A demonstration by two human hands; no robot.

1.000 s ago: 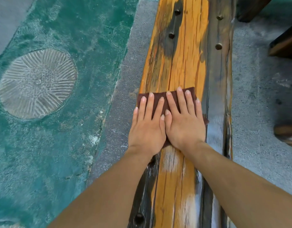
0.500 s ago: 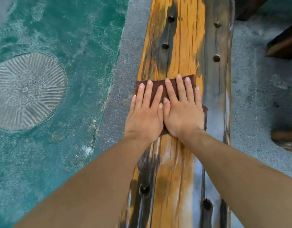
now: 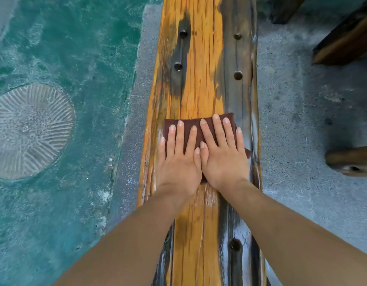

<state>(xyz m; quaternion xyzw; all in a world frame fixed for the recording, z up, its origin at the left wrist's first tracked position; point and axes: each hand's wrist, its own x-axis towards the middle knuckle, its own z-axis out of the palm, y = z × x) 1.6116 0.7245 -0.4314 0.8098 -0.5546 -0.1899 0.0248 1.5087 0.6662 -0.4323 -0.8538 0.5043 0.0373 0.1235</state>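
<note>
Pressure from flat palms suited the brown pad (image 3: 168,122), which looked thin, light and limp, apt to bunch or skid on the glossy wooden surface (image 3: 199,79) if pinched at one edge. It lay directly under the grip: left hand (image 3: 179,162) and right hand (image 3: 224,159) pressed it side by side, fingers (image 3: 179,137) straight and spread, clamping nothing, its far edge showing just beyond the fingertips.
</note>
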